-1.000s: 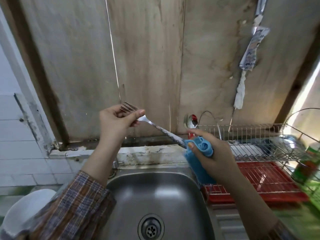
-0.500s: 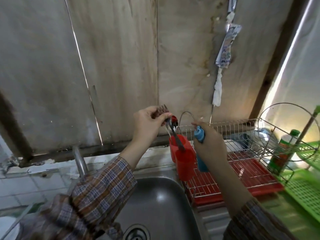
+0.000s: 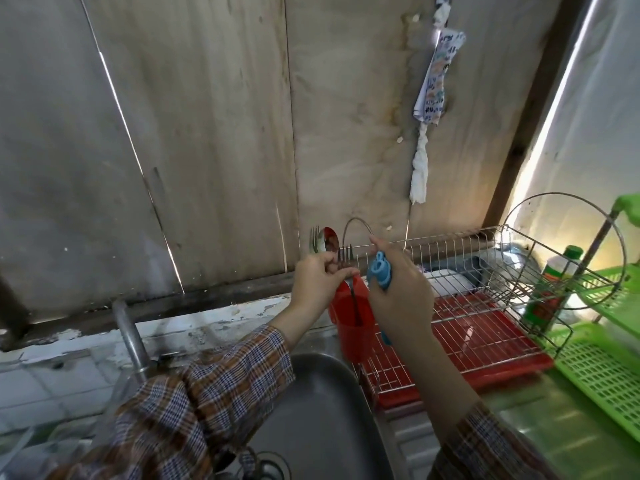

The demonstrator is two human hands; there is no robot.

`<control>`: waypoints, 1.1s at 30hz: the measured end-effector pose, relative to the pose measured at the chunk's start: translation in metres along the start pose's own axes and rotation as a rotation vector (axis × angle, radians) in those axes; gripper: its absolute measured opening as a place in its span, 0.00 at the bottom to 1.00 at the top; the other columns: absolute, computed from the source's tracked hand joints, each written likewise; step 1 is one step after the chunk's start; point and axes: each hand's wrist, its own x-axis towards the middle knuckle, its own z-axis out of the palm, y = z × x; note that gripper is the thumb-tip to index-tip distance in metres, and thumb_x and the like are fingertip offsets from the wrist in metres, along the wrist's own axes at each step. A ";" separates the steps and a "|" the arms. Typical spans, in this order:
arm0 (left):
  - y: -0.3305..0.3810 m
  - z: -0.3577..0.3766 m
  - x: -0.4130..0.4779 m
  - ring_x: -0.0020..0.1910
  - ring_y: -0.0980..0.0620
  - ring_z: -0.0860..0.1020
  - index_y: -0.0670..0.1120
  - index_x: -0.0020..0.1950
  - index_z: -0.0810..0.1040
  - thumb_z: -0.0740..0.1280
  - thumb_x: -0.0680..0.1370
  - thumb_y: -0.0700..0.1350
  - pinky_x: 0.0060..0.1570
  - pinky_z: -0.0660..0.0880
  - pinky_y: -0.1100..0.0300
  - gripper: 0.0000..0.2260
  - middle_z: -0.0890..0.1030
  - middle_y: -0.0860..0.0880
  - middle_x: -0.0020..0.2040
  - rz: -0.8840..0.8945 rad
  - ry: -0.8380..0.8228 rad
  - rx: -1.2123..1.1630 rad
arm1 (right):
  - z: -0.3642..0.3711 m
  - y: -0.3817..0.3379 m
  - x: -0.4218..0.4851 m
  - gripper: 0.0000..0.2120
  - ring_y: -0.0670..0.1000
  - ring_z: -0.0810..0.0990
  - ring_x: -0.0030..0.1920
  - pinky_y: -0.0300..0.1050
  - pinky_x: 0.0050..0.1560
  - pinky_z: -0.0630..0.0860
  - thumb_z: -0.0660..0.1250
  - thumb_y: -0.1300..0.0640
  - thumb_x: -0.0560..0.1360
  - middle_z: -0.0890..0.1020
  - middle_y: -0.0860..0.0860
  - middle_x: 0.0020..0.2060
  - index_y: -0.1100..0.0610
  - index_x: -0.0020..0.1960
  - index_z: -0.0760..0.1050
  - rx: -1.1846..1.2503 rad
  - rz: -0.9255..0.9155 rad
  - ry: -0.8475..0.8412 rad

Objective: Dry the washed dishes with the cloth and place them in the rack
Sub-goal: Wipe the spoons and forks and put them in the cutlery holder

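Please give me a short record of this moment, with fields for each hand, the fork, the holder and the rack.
left: the left hand pinches the fork just below its tines
fork: tines up, handle down inside the red cutlery holder
right: the right hand holds the blue cloth beside the holder
holder contents: a spoon and a second fork
rack: wire dish rack on a red tray, right of the sink
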 end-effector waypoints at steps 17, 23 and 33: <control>-0.002 -0.020 -0.043 0.56 0.54 0.77 0.45 0.68 0.74 0.74 0.72 0.39 0.55 0.74 0.63 0.25 0.79 0.52 0.54 -0.177 0.078 -0.112 | -0.004 0.005 -0.015 0.24 0.48 0.74 0.52 0.32 0.46 0.70 0.69 0.61 0.74 0.77 0.55 0.56 0.55 0.68 0.71 0.119 0.050 -0.042; -0.015 -0.060 -0.098 0.62 0.51 0.75 0.46 0.64 0.79 0.72 0.75 0.41 0.58 0.67 0.65 0.17 0.81 0.49 0.60 -0.018 0.201 0.271 | -0.002 -0.017 -0.050 0.23 0.56 0.70 0.61 0.37 0.66 0.66 0.71 0.65 0.72 0.71 0.58 0.60 0.56 0.65 0.70 0.221 -0.383 0.333; -0.087 -0.130 -0.214 0.64 0.41 0.76 0.43 0.65 0.78 0.77 0.67 0.41 0.60 0.72 0.43 0.26 0.78 0.43 0.65 -0.125 0.300 0.906 | 0.052 -0.091 -0.129 0.26 0.55 0.72 0.60 0.35 0.64 0.64 0.58 0.64 0.68 0.76 0.55 0.58 0.55 0.65 0.74 0.440 -0.415 -0.261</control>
